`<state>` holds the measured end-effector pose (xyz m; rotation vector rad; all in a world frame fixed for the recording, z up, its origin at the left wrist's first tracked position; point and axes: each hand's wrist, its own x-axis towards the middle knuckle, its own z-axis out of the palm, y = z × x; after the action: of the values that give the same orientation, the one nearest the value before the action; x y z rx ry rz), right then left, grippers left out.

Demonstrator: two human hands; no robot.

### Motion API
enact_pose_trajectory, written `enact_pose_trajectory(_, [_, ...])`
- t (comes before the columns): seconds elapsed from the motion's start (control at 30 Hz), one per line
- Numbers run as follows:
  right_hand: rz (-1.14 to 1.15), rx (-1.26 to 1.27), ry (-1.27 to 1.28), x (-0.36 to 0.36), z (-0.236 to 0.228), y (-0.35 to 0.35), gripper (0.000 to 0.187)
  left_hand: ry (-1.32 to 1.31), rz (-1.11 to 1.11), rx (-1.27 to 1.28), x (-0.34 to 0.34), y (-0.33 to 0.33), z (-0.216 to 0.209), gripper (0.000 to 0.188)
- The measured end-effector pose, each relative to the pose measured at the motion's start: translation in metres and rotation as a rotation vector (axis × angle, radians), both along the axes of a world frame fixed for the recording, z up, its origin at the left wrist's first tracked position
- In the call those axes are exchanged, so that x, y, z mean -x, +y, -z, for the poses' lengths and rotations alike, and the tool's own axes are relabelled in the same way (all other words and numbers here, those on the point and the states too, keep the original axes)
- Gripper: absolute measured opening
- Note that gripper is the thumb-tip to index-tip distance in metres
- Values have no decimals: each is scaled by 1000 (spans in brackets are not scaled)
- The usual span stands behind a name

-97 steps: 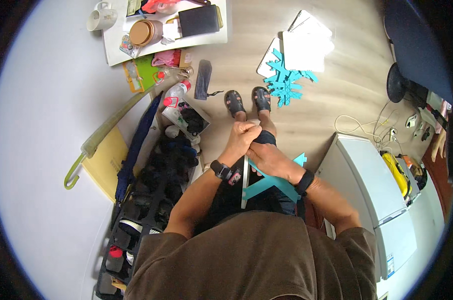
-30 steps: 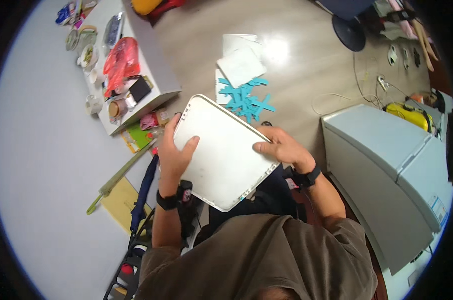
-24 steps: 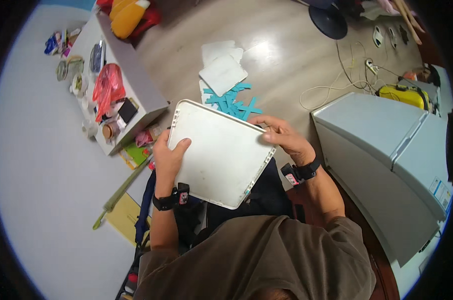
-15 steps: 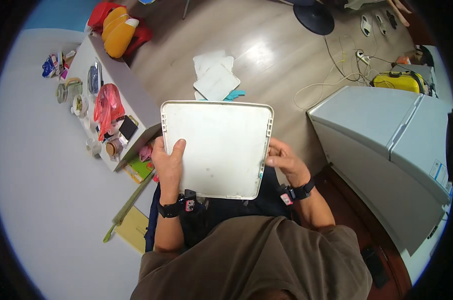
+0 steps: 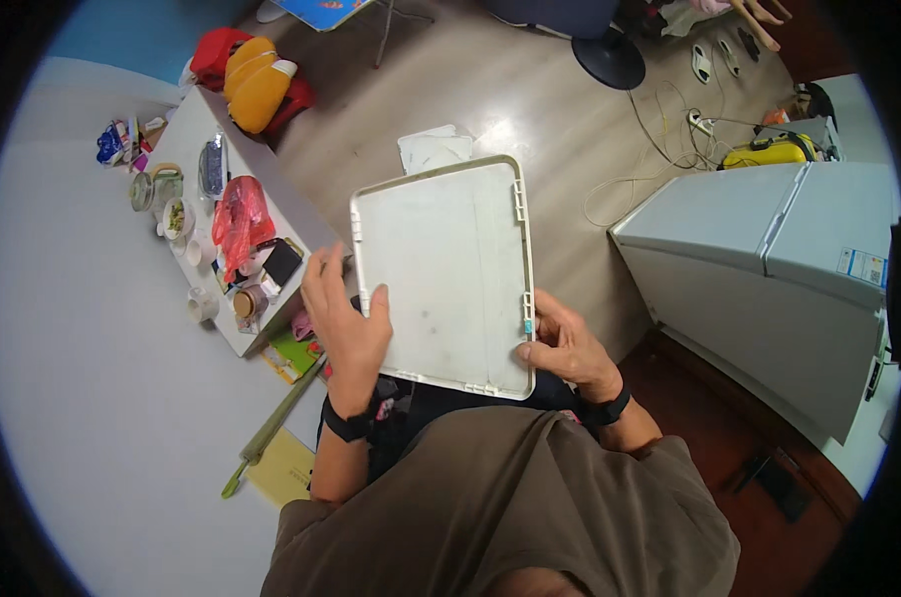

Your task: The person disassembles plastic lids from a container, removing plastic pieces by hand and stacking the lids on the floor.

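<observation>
A white, square plastic lid (image 5: 446, 279) with a raised rim and notched edges is tilted in front of me, its inner side toward me. My right hand (image 5: 575, 353) grips its right edge near the lower corner, thumb on the rim and fingers behind. Beside the left edge is my left hand (image 5: 349, 333), fingers stretched out and spread. Its thumb overlaps the lid's rim; whether it touches, I cannot tell. Beyond the lid, flat white panels (image 5: 433, 149) lie on the floor, partly hidden by it.
At left a white table (image 5: 306, 219) carries a red plastic bag (image 5: 242, 224), a bowl (image 5: 177, 219), jars and cups. A white fridge (image 5: 714, 209) stands at right, with cables (image 5: 659, 164) and a yellow case (image 5: 769, 151) behind it. A green umbrella (image 5: 271, 428) leans at lower left.
The lid has turned and tilted, its right side now higher. My left hand has loosened from the left edge and spread its fingers; my right hand has taken a grip lower on the right edge.
</observation>
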<state>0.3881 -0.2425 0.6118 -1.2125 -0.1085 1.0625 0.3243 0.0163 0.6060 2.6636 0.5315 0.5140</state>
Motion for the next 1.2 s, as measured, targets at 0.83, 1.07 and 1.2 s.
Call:
enact_pose_trajectory(0.83, [-317,-56,-300,6,-29,23,48,-137,474,276,39,-81,-46,21])
enact_pose_trajectory(1.07, [-399,37,-395,-6,-40,15,48,-147,575,218,24,-53,-47,18])
enact_pose_trajectory(1.2, [-352,-8,-375,-10,-35,13,50,-22,515,453,24,-59,-47,20])
